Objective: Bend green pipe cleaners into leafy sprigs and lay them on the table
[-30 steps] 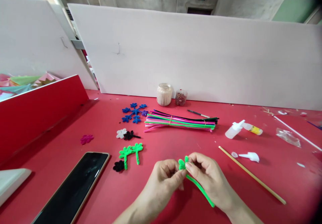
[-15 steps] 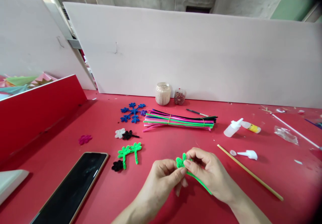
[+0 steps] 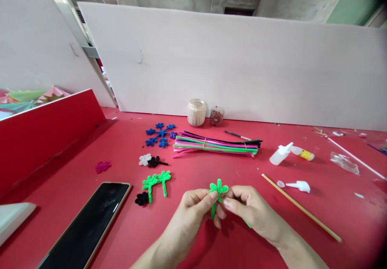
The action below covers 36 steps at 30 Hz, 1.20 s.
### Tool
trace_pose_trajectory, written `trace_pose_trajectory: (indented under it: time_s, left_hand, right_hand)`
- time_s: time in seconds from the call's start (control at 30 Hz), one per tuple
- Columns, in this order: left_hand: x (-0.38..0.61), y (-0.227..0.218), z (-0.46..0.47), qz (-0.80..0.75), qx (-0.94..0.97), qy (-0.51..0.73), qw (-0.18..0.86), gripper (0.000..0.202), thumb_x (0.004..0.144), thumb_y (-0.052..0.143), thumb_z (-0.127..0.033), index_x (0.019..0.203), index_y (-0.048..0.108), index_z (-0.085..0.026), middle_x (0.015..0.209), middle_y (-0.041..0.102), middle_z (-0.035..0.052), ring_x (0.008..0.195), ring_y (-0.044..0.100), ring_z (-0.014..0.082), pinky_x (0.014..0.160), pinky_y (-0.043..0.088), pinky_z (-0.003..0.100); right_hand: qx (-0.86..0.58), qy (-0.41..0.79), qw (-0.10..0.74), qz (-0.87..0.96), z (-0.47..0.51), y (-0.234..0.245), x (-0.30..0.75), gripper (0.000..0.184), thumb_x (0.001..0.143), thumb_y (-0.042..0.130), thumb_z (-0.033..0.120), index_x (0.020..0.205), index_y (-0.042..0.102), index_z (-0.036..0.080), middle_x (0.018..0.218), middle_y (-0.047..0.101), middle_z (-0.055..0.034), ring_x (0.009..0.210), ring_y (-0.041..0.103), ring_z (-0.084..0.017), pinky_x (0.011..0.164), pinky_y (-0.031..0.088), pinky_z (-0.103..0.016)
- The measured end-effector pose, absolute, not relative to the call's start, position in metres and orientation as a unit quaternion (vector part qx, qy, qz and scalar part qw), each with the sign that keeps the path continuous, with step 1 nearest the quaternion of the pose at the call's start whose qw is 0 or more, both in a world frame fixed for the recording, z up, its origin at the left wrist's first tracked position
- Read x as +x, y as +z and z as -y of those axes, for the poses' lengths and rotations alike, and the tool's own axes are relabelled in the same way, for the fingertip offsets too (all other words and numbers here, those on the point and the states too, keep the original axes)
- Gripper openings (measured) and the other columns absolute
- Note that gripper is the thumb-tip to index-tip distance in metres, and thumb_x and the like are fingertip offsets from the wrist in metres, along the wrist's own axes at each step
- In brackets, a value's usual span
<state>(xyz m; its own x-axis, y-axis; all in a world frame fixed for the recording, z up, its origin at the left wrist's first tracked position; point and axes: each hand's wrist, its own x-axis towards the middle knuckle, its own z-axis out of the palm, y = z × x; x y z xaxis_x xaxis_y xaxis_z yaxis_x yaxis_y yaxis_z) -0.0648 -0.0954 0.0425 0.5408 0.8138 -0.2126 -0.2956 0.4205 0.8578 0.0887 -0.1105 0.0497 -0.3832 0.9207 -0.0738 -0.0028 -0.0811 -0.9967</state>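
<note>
A matte red surface [image 3: 187, 174] runs off past both sides of what I can see, and along its back stands a long white panel [image 3: 236, 67], its right end lost in a dark blur. At the near left lies a black-screened phone in a pale-edged case [image 3: 87, 224], its lower end cut off. Then the two bare hands, close together at the front, wrists out of sight below: the left hand [image 3: 189, 214] pinches a bright green flower shape of fuzzy stem [image 3: 219, 187] between thumb and finger, hiding part of its base; the right hand [image 3: 254, 208] has its fingertips bunched at the flower's right side, a green tip poking out underneath, though I can't tell whether they grip the strip. Beyond lies a banded bundle of multicoloured fuzzy stems [image 3: 220, 146], the ones beneath covered, and to the right a thin tan wooden stick [image 3: 302, 208]. A blue fuzzy flower cluster [image 3: 161, 133] sits left of the bundle. Behind stands a clear glass jar with pale contents [image 3: 196, 114], near a smaller see-through container [image 3: 217, 116] whose brownish filling is too small to identify. Smallest is a magenta fuzzy flower [image 3: 103, 167], beyond the phone.
</note>
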Motion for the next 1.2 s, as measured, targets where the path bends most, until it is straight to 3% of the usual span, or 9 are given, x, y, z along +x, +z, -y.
trace_pose_trajectory:
  time_s: [0.2,0.4,0.73,1.0,1.1,1.2]
  left_hand:
    - [-0.066,0.044,0.094,-0.290,0.376,0.344,0.810,0.028,0.083,0.041,-0.025,0.080,0.064,-0.010,0.056,0.060,0.0047,0.051,0.056,0.0140,0.054,0.038,0.025]
    - [-0.066,0.037,0.094,-0.317,0.401,0.343,0.788,0.023,0.078,0.051,-0.022,0.064,0.063,-0.008,0.057,0.060,0.0044,0.048,0.053,0.0097,0.054,0.038,0.023]
    - [-0.065,0.034,0.092,-0.305,0.359,0.337,0.815,0.019,0.077,0.052,-0.023,0.071,0.063,-0.009,0.057,0.060,0.0036,0.047,0.052,0.0094,0.052,0.039,0.023]
    - [-0.064,0.046,0.092,-0.387,0.495,0.351,0.694,0.030,0.074,0.055,-0.033,0.058,0.061,-0.009,0.049,0.061,0.0050,0.047,0.052,0.0114,0.052,0.039,0.023]
    - [-0.065,0.047,0.091,-0.356,0.474,0.349,0.725,0.030,0.076,0.052,-0.035,0.062,0.061,-0.010,0.051,0.062,0.0045,0.046,0.053,0.0110,0.053,0.041,0.023]
    - [-0.066,0.044,0.090,-0.314,0.400,0.335,0.793,0.024,0.077,0.052,-0.030,0.065,0.059,-0.011,0.052,0.062,0.0036,0.043,0.053,0.0095,0.049,0.040,0.021]
  right_hand:
    - [-0.425,0.620,0.364,0.551,0.111,0.048,0.087,0.018,0.080,0.046,0.021,0.065,0.053,0.013,0.061,0.062,-0.0028,0.056,0.055,-0.013,0.055,0.042,-0.026]
    - [-0.437,0.605,0.362,0.558,0.112,0.047,0.087,0.019,0.080,0.047,0.020,0.063,0.052,0.014,0.064,0.063,-0.0036,0.058,0.057,-0.014,0.056,0.042,-0.026]
    - [-0.400,0.639,0.389,0.530,0.111,0.047,0.083,0.019,0.080,0.047,0.020,0.063,0.051,0.014,0.064,0.062,-0.0034,0.060,0.059,-0.015,0.060,0.043,-0.028]
    - [-0.510,0.516,0.375,0.577,0.114,0.051,0.085,0.022,0.076,0.052,0.029,0.061,0.054,0.014,0.056,0.060,-0.0002,0.049,0.050,-0.010,0.047,0.036,-0.021]
    - [-0.521,0.491,0.380,0.586,0.115,0.053,0.085,0.022,0.077,0.052,0.029,0.061,0.053,0.015,0.053,0.058,0.0012,0.045,0.045,-0.008,0.043,0.033,-0.020]
    - [-0.481,0.546,0.389,0.566,0.114,0.055,0.084,0.023,0.079,0.050,0.030,0.062,0.049,0.015,0.056,0.059,-0.0001,0.047,0.050,-0.010,0.047,0.037,-0.022]
